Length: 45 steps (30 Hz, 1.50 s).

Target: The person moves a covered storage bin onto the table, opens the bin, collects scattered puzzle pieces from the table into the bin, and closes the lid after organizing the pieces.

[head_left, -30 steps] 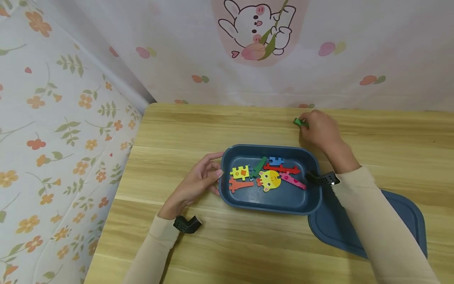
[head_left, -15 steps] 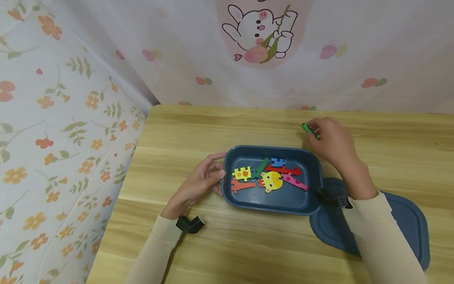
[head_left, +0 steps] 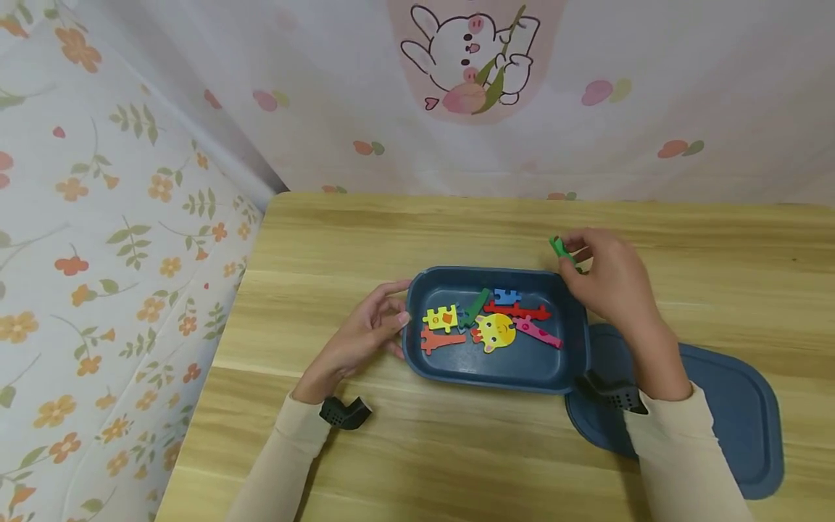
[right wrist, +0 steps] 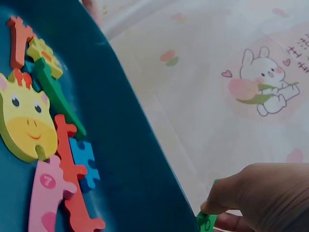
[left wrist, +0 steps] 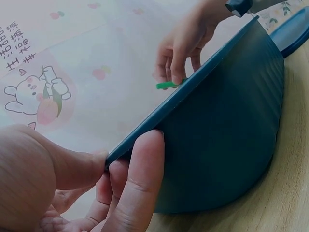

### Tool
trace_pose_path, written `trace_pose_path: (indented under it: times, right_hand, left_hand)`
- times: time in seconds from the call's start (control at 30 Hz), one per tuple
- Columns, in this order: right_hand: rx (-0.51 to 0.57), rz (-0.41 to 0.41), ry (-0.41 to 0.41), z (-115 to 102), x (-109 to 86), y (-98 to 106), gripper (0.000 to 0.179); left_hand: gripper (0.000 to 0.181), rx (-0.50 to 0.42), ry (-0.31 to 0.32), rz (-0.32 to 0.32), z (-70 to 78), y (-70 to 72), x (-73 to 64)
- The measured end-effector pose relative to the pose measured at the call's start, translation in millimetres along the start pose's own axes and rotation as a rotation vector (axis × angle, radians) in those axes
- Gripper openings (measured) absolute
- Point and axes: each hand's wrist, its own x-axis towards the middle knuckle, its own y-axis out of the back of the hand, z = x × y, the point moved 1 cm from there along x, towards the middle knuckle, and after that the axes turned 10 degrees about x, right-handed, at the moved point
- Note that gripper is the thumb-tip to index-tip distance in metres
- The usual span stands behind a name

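My left hand (head_left: 362, 337) pinches the left rim of a dark blue plastic box (head_left: 483, 371), thumb on the rim and fingers against the outer wall in the left wrist view. A green puzzle piece (head_left: 561, 249) is held between thumb and fingers of my right hand (head_left: 607, 272), just past the box's far right corner. Inside the box lie a yellow giraffe-head piece (head_left: 496, 331), a pink piece (right wrist: 46, 193) marked 7, a red piece (head_left: 522, 312), a blue piece (head_left: 506, 296), a dark green piece (head_left: 478, 307), a yellow piece (head_left: 442, 318) and an orange piece (head_left: 438, 339).
A dark blue lid (head_left: 730, 413) lies on the wooden table (head_left: 404, 464) to the right, partly under my right forearm. A printed curtain (head_left: 313, 87) hangs behind the table's far edge, and flowered cloth (head_left: 130, 290) covers the left side.
My right hand, with the green puzzle piece in it, has come nearer, from close to the table's far edge to beside the box's far right corner. My left hand stays on the box rim.
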Motion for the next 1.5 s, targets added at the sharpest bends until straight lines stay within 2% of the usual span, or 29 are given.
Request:
trace_pose_path:
  times: [0.27, 0.4, 0.5, 0.63, 0.73, 0.9, 1.07, 1.27, 1.5]
  right_hand:
    - [0.107, 0.122, -0.014, -3, -18.4, 5, 0.033]
    - [0.166, 0.169, 0.012, -4, -24.0, 9, 0.032]
    - [0.268, 0.177, 0.004, -1, -29.8, 8, 0.032]
    - [0.468, 0.177, -0.073, 3, -39.1, 3, 0.033]
    - [0.546, 0.169, -0.113, 2, -42.0, -5, 0.034]
    - [0.515, 0.109, -0.087, -6, -40.3, -15, 0.036]
    - [0.44, 0.009, -0.013, -13, -40.0, -19, 0.034]
    - [0.431, -0.064, 0.068, -16, -41.3, -23, 0.034]
    - [0.36, -0.155, 0.098, -17, -38.4, -30, 0.031]
  left_hand:
    - [0.06, -0.011, 0.002, -0.014, -2.8, -3.5, -1.7]
    - [0.06, -0.009, -0.007, -0.013, -1.8, -4.2, -2.0]
    - [0.06, -0.006, -0.002, -0.007, -2.5, -4.9, -2.8]
    - [0.06, -0.005, 0.006, -0.014, -4.0, -6.9, -3.9]
    - [0.06, -0.009, 0.0, -0.016, -3.9, -7.6, -4.7]
    - [0.06, -0.015, -0.015, -0.012, -2.9, -6.3, -4.8]
    - [0.06, -0.015, -0.014, -0.013, -2.6, -6.7, -2.7]
    - [0.06, -0.011, -0.01, -0.015, -1.8, -7.3, -1.2]
    - [0.06, -0.007, -0.014, 0.001, -0.2, -4.9, -2.9]
